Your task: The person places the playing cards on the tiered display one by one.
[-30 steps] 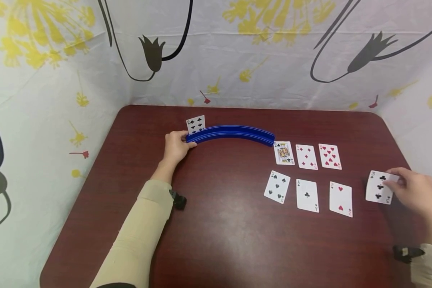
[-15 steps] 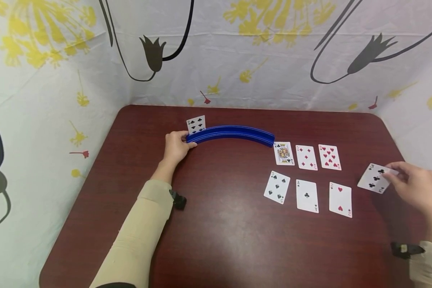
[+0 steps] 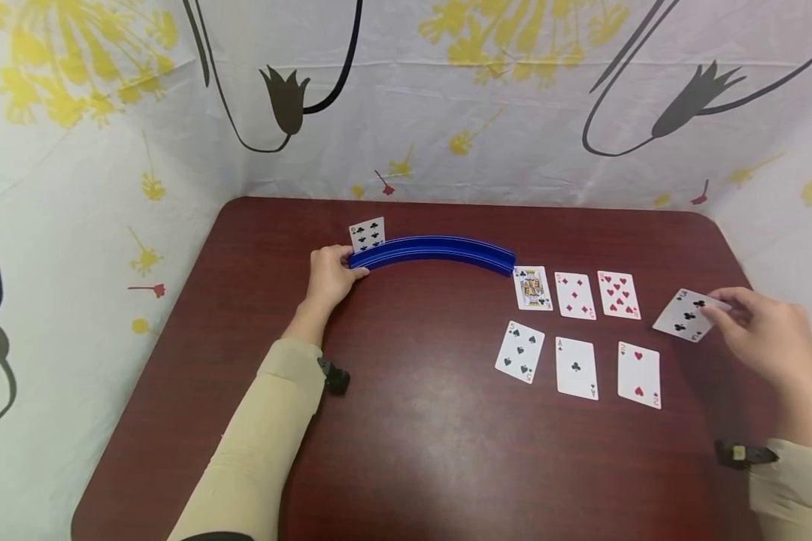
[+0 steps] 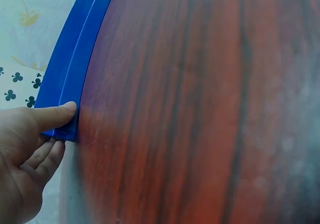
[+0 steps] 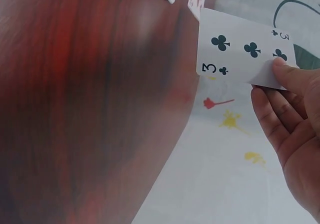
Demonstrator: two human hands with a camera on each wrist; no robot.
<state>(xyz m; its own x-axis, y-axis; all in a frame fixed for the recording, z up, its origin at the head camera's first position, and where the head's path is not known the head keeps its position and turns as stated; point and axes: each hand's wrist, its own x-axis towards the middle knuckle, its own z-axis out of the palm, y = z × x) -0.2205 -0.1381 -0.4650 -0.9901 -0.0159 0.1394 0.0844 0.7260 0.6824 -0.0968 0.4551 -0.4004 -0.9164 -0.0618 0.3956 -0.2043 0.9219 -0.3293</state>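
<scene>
At the left end of a curved blue card holder [image 3: 440,248], my left hand [image 3: 331,276] grips it, thumb on the front and fingers behind, as the left wrist view also shows. A six of clubs [image 3: 368,234] stands upright in the holder beside that hand. On the right, my right hand [image 3: 761,334] pinches a three of clubs [image 5: 242,49] between thumb and fingers, face up and raised above the table. The eight of hearts [image 3: 619,294] and the two of hearts [image 3: 639,375] lie nearest to this hand.
A king of clubs [image 3: 533,288] touches or nearly touches the holder's right end, with a five of diamonds [image 3: 575,295] beside it. In front lie a five of spades [image 3: 519,352] and an ace of clubs [image 3: 577,368]. Patterned cloth [image 3: 460,105] surrounds the dark red table [image 3: 413,421].
My right hand has carried the three of clubs left and away from me, toward the eight of hearts, and the card has turned and tilted. My left hand keeps its place on the holder.
</scene>
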